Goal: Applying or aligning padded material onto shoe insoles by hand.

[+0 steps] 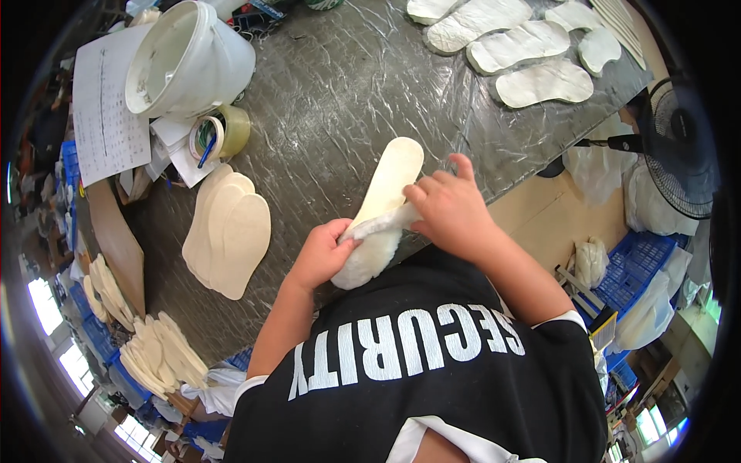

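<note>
A cream insole [392, 174] points away from me at the table's near edge. Against its near half is a fluffy white fleece piece [369, 261], its edge curled up across the insole. My left hand [320, 253] pinches the left side of the fleece and insole between thumb and fingers. On the other side, my right hand [451, 204] has its thumb and bent fingers closed on the fleece edge, with one finger raised. How far the two layers are joined is hidden. To the left lies a fanned stack of cream insoles [231, 231].
White insole pieces [544, 81] lie at the far right of the dark, film-covered table [324, 100]. A white bucket [193, 62], tape rolls [231, 130] and a written sheet [112, 104] occupy the far left. Beyond the right edge are a black fan [679, 147] and blue crates [633, 266].
</note>
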Motion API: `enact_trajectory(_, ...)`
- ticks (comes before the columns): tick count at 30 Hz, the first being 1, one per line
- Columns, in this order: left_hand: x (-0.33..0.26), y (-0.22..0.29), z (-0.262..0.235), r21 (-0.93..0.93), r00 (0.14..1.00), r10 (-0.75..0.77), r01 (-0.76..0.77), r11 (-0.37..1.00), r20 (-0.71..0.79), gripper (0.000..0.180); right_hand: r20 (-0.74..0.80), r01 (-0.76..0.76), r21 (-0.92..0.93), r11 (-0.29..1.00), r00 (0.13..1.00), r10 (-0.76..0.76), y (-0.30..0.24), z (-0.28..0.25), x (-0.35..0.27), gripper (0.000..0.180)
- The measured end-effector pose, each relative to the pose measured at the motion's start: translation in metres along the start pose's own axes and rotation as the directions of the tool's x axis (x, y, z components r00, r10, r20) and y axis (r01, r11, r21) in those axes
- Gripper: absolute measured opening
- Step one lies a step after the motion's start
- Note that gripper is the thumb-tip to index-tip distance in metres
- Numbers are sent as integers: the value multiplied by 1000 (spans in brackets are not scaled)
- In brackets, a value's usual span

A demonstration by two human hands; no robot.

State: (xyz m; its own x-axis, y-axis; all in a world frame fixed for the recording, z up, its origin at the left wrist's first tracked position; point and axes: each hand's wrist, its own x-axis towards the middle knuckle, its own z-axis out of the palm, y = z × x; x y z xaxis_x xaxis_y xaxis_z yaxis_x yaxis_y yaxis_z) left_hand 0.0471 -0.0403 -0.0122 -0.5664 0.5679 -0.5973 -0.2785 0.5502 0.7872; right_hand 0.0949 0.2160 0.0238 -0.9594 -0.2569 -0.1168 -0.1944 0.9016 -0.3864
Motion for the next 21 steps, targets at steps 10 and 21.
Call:
enact_trajectory(10, 23, 39, -19, 411, 904, 424, -368, 834, -51, 88, 315, 24, 489, 872, 927, -202, 35, -42, 77, 42)
enact_trajectory(21, 66, -8, -64, -837, 949, 315, -169, 520, 4, 45, 120, -202, 948, 244, 943, 312, 40, -31, 115, 43)
